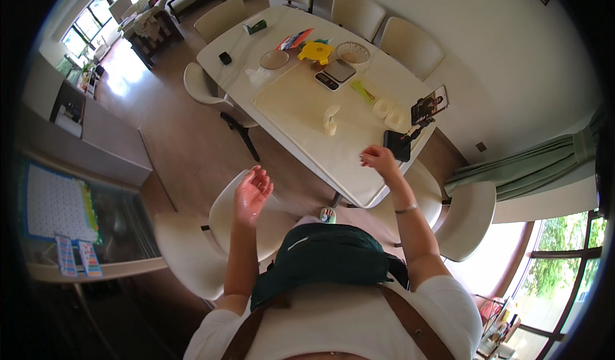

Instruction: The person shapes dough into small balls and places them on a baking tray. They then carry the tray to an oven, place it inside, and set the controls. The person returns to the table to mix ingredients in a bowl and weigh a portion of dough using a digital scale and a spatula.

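Palm up and holding nothing, my left hand (252, 194) is raised over a cream chair, left of the table (298, 141). My right hand (378, 160), its fingers curled, hovers over the table's near end beside the black base (398, 145) of a phone stand; whether its fingertips hold anything cannot be told. Farther in lie a small pale container with a raised lid (330, 123), two pale ring-shaped items (388, 113), yellow-green utensils (362, 92) and a kitchen scale (336, 75). Behind the scale are a yellow plastic piece (316, 51), a patterned bowl (352, 52) and a round bowl (275, 59).
A smartphone (429, 105) stands in its holder at the table's right edge. Cream chairs (414, 43) surround the table, several close to my arms. A tissue box (255, 26) and small black object (225, 58) lie at the far end. A green curtain (523, 163) hangs right.
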The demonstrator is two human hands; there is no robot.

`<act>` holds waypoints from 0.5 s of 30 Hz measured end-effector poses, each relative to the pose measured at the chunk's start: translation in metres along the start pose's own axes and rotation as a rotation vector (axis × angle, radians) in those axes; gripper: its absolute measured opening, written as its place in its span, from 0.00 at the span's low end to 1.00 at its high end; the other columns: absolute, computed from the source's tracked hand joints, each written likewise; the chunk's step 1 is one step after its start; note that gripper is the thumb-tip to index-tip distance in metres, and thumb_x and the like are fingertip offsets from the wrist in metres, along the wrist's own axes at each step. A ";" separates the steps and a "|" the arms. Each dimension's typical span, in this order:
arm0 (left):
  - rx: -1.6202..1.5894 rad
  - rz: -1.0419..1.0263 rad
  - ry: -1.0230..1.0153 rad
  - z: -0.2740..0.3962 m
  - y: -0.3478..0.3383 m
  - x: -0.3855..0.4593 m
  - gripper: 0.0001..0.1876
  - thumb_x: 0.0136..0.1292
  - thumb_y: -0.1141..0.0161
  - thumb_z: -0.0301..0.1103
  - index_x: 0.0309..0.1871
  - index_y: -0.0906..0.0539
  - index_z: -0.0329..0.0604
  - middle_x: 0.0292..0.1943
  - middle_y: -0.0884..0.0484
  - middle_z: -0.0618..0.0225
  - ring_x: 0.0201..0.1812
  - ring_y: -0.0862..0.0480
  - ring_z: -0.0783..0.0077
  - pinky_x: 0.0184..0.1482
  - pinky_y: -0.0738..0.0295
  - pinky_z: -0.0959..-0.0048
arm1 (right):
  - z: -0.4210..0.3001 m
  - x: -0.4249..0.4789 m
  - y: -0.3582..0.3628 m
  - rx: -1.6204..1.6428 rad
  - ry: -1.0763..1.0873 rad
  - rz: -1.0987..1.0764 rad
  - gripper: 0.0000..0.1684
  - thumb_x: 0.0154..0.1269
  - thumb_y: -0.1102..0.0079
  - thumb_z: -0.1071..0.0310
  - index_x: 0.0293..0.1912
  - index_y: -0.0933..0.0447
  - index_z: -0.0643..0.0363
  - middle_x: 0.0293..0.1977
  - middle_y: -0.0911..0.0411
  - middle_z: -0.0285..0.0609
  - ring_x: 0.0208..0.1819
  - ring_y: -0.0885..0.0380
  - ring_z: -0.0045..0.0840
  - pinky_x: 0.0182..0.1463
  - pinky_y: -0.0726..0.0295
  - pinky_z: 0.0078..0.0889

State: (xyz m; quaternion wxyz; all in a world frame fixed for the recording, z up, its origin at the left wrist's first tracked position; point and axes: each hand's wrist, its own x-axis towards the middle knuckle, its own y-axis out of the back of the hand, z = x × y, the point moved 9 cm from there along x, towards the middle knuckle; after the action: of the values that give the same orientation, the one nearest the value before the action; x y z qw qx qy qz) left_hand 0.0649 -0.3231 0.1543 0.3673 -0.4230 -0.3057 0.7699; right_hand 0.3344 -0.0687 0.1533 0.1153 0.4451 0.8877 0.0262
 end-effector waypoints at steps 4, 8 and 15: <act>0.023 0.105 -0.059 0.032 0.011 0.036 0.08 0.68 0.45 0.34 0.48 0.20 0.46 0.38 0.16 0.70 0.39 0.17 0.73 0.46 0.20 0.65 | 0.044 0.088 -0.041 -0.217 0.056 -0.051 0.15 0.55 0.33 0.61 0.31 0.21 0.64 0.26 0.19 0.47 0.28 0.18 0.28 0.33 0.19 0.31; 0.103 0.066 0.072 0.031 -0.007 0.075 0.09 0.69 0.47 0.35 0.47 0.20 0.45 0.39 0.15 0.68 0.39 0.16 0.69 0.47 0.20 0.65 | 0.052 0.137 -0.064 -0.566 0.035 0.077 0.25 0.51 0.32 0.51 0.41 0.23 0.60 0.36 0.21 0.49 0.39 0.19 0.37 0.43 0.20 0.40; 0.273 0.046 0.280 0.038 -0.047 0.191 0.09 0.66 0.44 0.34 0.47 0.21 0.45 0.38 0.16 0.68 0.39 0.16 0.70 0.46 0.20 0.64 | 0.053 0.167 -0.081 -0.794 -0.217 0.248 0.34 0.50 0.31 0.47 0.51 0.28 0.56 0.43 0.25 0.47 0.45 0.20 0.39 0.48 0.24 0.49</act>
State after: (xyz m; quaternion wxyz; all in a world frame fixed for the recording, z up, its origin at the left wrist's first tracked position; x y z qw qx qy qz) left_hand -0.0254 -0.1461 0.1267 0.4426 -0.4790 -0.1344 0.7461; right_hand 0.1862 0.0122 0.0595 0.3665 0.4695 0.7313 0.3324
